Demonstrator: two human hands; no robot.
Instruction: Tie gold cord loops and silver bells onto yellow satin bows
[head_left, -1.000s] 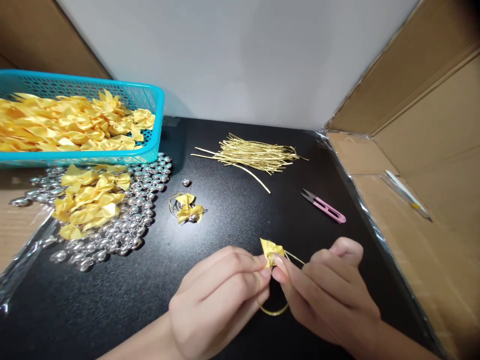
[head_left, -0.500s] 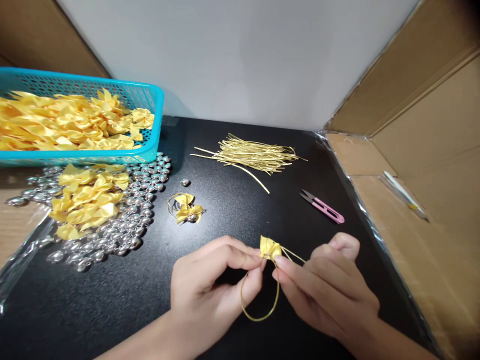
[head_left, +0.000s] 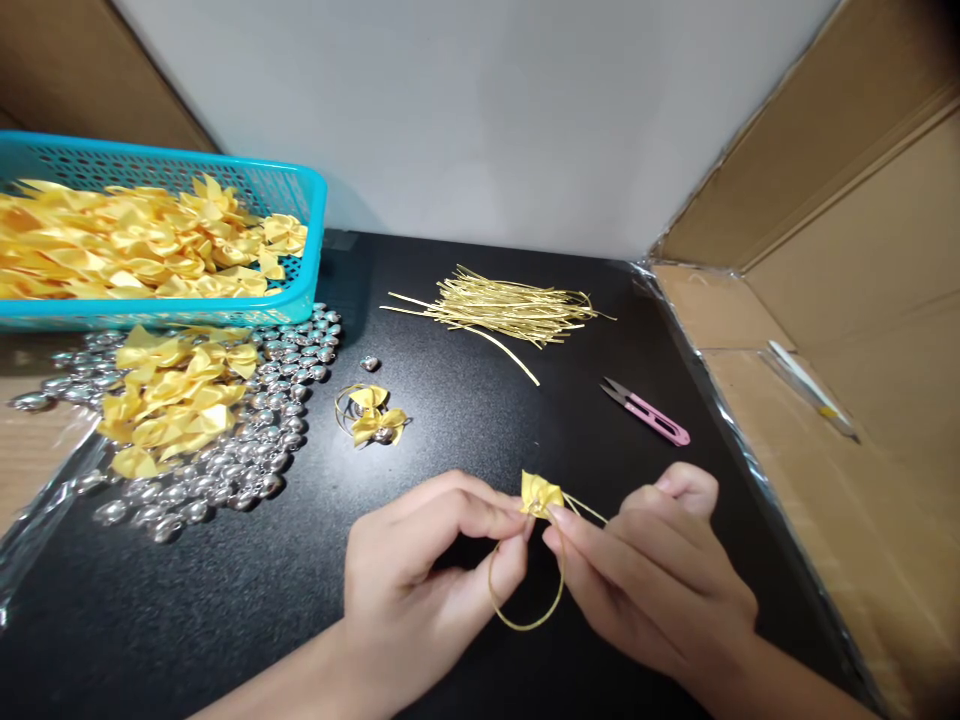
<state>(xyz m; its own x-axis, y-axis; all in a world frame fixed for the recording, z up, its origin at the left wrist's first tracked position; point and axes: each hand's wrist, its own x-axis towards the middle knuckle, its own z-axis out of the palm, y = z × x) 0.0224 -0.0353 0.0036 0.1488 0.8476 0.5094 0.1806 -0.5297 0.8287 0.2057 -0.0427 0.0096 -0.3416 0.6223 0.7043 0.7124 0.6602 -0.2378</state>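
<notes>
Between my two hands is a yellow ribbon bow. My left hand pinches its left side with thumb and forefinger. From the right, my right hand has its thumb and fingertips closed on the bow's lower right side. A gold cord hangs below the bow in a loop, and its ends stick out to the right toward my right hand's fingers. The bow's lower part is partly covered by fingertips. Left of my hands lie finished-looking yellow bows with gold cord and a silver bead.
A blue basket of yellow bows stands at the back left. Before it lie silver beads and a pile of bows. Gold cords lie at the back, pink thread snips at right. A white-handled tool rests on cardboard.
The cord loop below the bow has shifted slightly right and become a little shorter. Both hands keep nearly the same place, with the left moved very slightly right.
</notes>
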